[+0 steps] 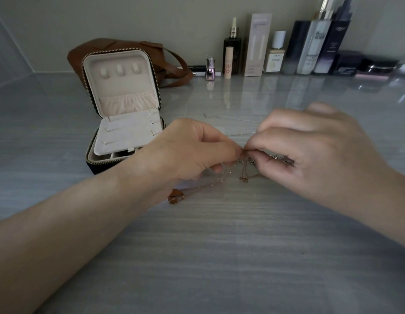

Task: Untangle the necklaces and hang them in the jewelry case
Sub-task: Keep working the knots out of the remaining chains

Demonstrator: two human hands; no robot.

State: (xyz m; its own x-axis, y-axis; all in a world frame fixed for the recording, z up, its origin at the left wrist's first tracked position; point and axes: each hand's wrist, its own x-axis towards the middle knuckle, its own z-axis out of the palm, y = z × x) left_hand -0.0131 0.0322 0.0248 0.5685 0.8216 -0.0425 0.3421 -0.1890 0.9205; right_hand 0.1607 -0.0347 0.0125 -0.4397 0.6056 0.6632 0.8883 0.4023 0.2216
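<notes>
**Both hands pinch the knotted chains in front of the open case**

The zip-round jewelry case (124,105) stands open on the grey table (219,245), its lid upright. The lid has three padded tabs above a gathered pocket. A pale flap panel carrying small gold pins lies over the base.

Just right of the case, the left hand (190,148) and right hand (310,150) meet fingertip to fingertip, each pinching the tangled necklaces (244,168). These are fine gold-toned chains in a loose knot. One strand trails down-left across the table to a brown pendant (175,196). A thin silver chain (231,118) lies beyond the hands, running left to right.
</notes>
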